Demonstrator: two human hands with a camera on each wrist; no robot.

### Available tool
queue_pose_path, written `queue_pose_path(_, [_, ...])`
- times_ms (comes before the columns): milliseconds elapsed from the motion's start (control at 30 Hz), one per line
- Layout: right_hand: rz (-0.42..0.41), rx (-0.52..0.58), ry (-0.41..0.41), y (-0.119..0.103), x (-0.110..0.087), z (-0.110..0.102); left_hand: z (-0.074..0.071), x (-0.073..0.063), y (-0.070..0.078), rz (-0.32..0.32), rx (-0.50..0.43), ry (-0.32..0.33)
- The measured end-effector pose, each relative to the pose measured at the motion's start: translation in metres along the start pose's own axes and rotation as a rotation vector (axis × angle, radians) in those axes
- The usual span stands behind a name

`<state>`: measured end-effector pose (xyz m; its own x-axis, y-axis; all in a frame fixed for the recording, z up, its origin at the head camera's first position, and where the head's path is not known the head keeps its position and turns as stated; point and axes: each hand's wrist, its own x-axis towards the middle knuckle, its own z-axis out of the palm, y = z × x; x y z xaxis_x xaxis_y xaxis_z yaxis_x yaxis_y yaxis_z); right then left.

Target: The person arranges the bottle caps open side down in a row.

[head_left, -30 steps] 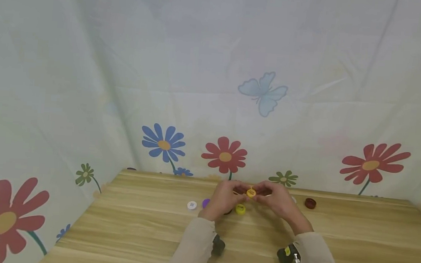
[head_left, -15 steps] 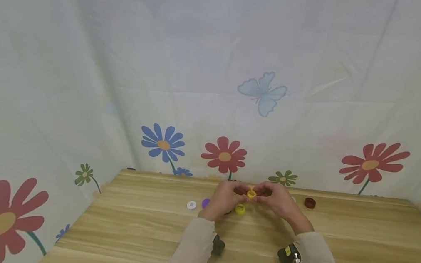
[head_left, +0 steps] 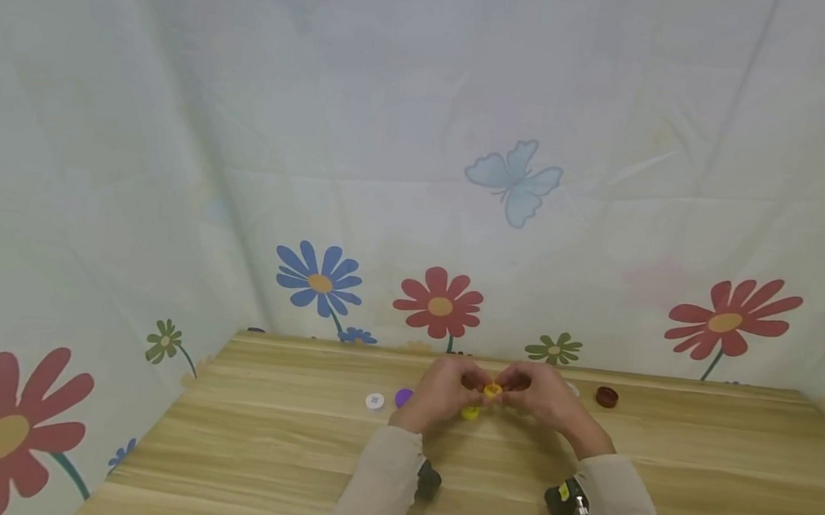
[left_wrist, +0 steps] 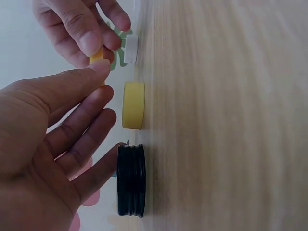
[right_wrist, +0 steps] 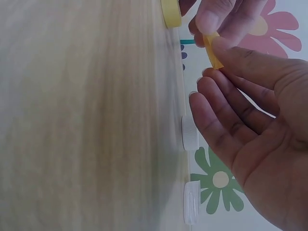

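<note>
Between my two hands an orange-yellow bottle cap (head_left: pixel 492 390) is held up over the far part of the table. My left hand (head_left: pixel 442 391) pinches its left side between thumb and fingertips, and my right hand (head_left: pixel 546 396) pinches the right side the same way. In the left wrist view the cap (left_wrist: pixel 96 57) shows edge-on between the thumbs. Just below the hands a second yellow cap (left_wrist: pixel 134 105) lies on the table, with a black ridged lid (left_wrist: pixel 131 180) near my left little finger. White ridged caps (right_wrist: pixel 189 133) lie by my right fingers.
On the wooden table (head_left: pixel 278 450), a white cap (head_left: pixel 374 401) and a purple cap (head_left: pixel 403 397) lie left of my hands. A dark red lid (head_left: pixel 607 397) lies to the right. A flower-printed curtain (head_left: pixel 362 163) hangs behind the table's far edge.
The held cap has come down slightly and tipped, so its printed face no longer shows in the head view. Both hands keep their pinch on it; the caps on the table stay put.
</note>
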<state>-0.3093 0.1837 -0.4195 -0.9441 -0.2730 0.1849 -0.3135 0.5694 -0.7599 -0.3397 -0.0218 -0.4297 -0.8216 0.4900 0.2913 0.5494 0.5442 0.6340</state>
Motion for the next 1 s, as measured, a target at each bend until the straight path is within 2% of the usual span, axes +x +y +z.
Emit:
queue_pose_path(333, [0.000, 0.002, -0.039, 0.0035, 0.0001, 0.0010, 0.0018, -0.0013, 0.0005, -0.024, 0.039, -0.052])
queue_pose_path(500, [-0.034, -0.006, -0.055, 0.0057, -0.0011, 0.0011, 0.0024, -0.0021, 0.0026, -0.029, 0.063, -0.066])
queue_pose_path(667, [-0.035, 0.001, -0.068, 0.0073, -0.0024, 0.0025, 0.0039, -0.0031, 0.0048, -0.052, 0.065, -0.086])
queue_pose_path(1000, [-0.048, -0.003, -0.092, 0.0079, -0.0044, 0.0019, 0.0060, -0.0045, 0.0069, -0.050, 0.077, -0.094])
